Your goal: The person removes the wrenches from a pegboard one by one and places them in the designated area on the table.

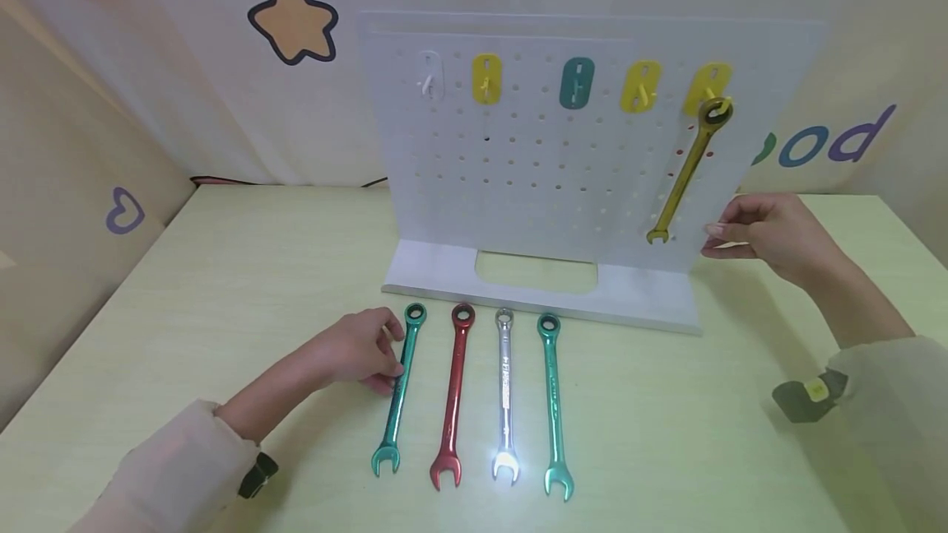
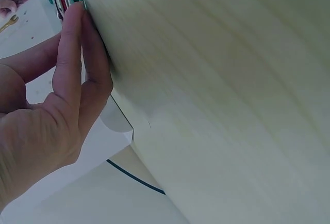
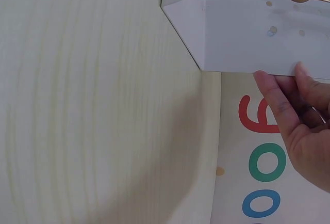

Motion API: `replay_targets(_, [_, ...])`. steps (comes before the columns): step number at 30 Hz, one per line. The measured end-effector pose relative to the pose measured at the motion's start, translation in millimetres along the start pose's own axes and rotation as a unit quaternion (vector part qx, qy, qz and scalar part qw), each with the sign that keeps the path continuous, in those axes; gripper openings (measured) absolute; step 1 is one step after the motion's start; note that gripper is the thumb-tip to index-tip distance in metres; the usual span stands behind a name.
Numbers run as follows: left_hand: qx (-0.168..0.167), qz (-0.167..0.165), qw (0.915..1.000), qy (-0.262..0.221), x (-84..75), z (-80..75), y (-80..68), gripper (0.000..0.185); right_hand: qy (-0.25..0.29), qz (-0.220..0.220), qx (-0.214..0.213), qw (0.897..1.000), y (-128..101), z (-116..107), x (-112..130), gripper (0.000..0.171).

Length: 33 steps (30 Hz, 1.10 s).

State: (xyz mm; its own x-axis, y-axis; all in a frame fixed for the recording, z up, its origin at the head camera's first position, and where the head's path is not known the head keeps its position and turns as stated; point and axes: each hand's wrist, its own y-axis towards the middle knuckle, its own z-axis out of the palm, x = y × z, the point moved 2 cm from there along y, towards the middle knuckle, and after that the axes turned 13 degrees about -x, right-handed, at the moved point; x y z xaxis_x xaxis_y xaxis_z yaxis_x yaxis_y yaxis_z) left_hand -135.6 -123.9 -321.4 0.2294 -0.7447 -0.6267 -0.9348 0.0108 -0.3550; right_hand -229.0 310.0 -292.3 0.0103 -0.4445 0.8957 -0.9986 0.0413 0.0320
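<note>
On my feed three wrenches lie side by side on the pale table (image 1: 222,270), heads toward the back: a red wrench (image 1: 453,397), a silver wrench (image 1: 505,393) with glare on its open end, and to its right a green wrench (image 1: 554,405). On the wall I see an orange star (image 1: 294,20) and coloured letters (image 1: 822,142). A purple heart (image 1: 123,211) marks the left panel. A dark cable (image 1: 222,182) runs along the table's back edge.
</note>
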Motion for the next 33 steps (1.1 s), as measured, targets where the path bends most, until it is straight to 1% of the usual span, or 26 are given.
replay_targets(5, [0.002,-0.006,1.0000,0.004,1.6,-1.0,1.2,0.036,-0.011,0.001,0.002,1.000,0.0,-0.2,0.1,0.007])
replay_targets(10, [0.006,-0.004,1.0000,-0.001,0.7,-2.6,2.0,0.037,-0.021,0.006,0.004,1.000,0.6,-0.8,-0.4,0.009])
replay_targets(16, [0.007,0.003,1.0000,0.006,-1.8,-5.4,3.3,0.037,-0.013,0.008,0.004,1.000,-0.3,-0.7,-0.9,0.007])
replay_targets(20, [0.003,0.016,0.9998,0.008,-4.3,-8.2,6.1,0.036,0.001,0.007,0.001,1.000,-1.6,-0.7,-0.7,0.005])
replay_targets(23, [-0.001,0.030,0.9995,-0.009,-6.5,-10.2,8.8,0.035,0.008,0.008,-0.001,1.000,-1.9,-0.8,-0.7,0.004])
replay_targets(27, [-0.010,0.056,0.9977,-0.036,-9.6,-12.3,13.4,0.031,0.002,0.006,-0.001,1.000,-1.5,-1.1,-1.0,0.005])
replay_targets(33, [-0.033,0.090,0.9943,-0.047,-17.0,-15.0,21.8,0.032,-0.003,0.003,-0.003,1.000,-0.8,-1.1,-1.9,0.006])
